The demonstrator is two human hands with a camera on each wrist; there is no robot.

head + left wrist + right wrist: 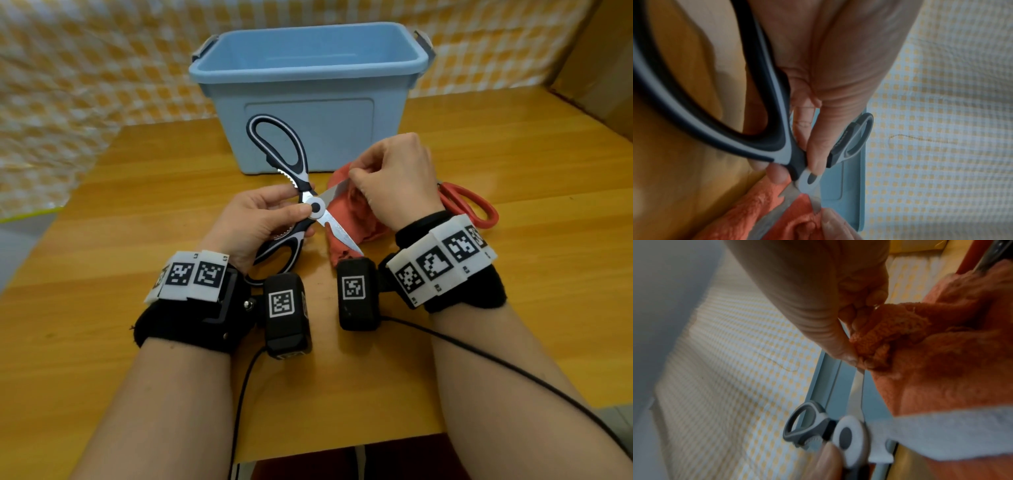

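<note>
Steel risk first: the kitchen scissors [317,207] stand splayed, so a swing shut or a slip along the edge could nick us. Our left hand [253,222] curls round their pivot. Our right hand [397,181] pinches the orange cloth [352,216] onto the upper blade, just before the blue bin [342,137].

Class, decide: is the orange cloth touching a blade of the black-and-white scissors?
Touching. The right wrist view shows the right hand pinching the orange cloth onto one blade of the black-and-white scissors, with no gap.
</note>
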